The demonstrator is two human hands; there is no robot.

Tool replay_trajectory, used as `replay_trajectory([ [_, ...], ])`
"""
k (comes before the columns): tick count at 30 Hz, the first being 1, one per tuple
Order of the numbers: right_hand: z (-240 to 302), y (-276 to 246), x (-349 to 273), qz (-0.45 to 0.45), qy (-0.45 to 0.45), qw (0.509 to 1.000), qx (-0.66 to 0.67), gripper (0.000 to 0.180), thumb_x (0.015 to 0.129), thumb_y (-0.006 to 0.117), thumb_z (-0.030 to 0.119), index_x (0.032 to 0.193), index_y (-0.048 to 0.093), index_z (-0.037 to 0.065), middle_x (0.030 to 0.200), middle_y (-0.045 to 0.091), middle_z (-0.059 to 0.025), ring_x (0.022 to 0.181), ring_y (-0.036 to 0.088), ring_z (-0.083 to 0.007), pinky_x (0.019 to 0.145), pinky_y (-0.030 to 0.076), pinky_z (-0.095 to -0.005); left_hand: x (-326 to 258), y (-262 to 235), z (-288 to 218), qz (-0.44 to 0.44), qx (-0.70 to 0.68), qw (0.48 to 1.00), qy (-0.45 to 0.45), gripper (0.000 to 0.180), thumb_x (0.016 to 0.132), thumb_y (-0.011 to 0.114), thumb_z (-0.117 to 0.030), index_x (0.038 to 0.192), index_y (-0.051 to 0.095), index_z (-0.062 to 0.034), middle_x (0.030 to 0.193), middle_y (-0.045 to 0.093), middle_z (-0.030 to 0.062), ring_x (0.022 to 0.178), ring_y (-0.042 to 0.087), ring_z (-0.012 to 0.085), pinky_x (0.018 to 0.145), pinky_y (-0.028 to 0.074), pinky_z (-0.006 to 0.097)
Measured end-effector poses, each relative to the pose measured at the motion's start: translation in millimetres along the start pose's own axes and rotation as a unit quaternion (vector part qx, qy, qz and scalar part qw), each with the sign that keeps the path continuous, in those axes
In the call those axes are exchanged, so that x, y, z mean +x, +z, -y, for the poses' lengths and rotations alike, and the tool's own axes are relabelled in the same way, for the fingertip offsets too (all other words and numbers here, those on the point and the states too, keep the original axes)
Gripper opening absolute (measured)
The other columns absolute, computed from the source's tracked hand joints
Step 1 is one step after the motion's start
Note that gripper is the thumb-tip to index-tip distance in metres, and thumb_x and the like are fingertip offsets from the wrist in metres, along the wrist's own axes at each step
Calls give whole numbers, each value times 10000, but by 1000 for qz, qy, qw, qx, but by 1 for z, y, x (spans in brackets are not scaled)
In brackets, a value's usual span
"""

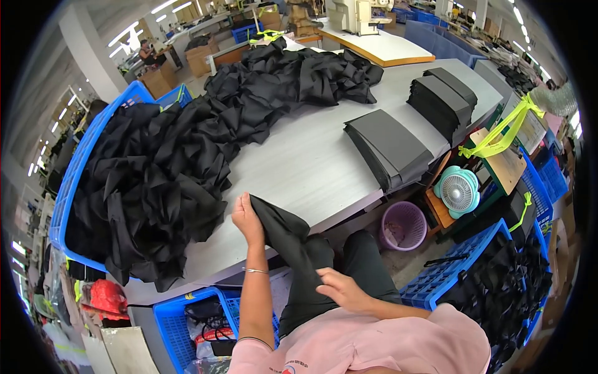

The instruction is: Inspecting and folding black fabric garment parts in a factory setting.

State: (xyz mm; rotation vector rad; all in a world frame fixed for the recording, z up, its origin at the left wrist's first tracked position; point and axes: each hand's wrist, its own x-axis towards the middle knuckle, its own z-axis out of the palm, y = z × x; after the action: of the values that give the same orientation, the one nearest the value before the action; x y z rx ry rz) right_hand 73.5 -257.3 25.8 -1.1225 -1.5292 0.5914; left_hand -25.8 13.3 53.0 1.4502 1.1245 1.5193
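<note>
A black piece of fabric [280, 225] hangs stretched between my two hands, over the table's front edge and above my lap. My left hand [247, 220] is closed on its upper left corner. Lower and to the right, my right hand [342, 290] pinches the opposite end near my thigh. Left of the cloth, a big heap of crumpled black fabric pieces [159, 168] spreads across the table and spills over the front edge. Two stacks of flat dark panels, a nearer stack [389, 146] and a farther stack [443, 100], lie on the right of the grey table [280, 159].
A blue crate wall [81, 162] borders the heap on the left. Below stand a blue basket [171, 330] and, at right, a blue crate [448, 265] of black straps. A purple bin [403, 225] and a turquoise fan [458, 192] sit beyond the right edge. A sewing machine [361, 15] stands behind.
</note>
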Motion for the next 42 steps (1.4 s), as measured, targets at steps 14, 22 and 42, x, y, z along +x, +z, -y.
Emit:
replay_trajectory([
  [14, 20, -46, 58, -128, 209, 968, 48, 166, 936, 664, 115, 1040, 637, -12, 1024, 660, -70, 941, 615, -167, 841, 467, -291, -95, -11, -95, 374, -47, 925, 45, 125, 920, 672, -112, 920, 745, -11, 829, 709, 81, 741, 661, 168, 695, 512, 266],
  [22, 1, -57, 62, -87, 292, 878, 368, 177, 938, 664, 133, 795, 650, 30, 777, 600, 46, 726, 515, -26, 652, 429, -204, -135, -48, -61, 432, -308, 692, -489, 202, 1001, 573, -153, 1107, 673, -13, 1051, 699, 39, 922, 660, 120, 845, 545, 284],
  [42, -28, 2, 30, -191, 389, 873, 222, 221, 975, 597, 131, 1153, 643, 8, 1030, 663, -62, 958, 636, -142, 833, 509, -262, -106, 0, -24, 125, -360, 886, -263, 549, 992, 460, -162, 1524, 326, -193, 1627, 197, 135, 1474, 258, 283, 1126, 356, 451],
])
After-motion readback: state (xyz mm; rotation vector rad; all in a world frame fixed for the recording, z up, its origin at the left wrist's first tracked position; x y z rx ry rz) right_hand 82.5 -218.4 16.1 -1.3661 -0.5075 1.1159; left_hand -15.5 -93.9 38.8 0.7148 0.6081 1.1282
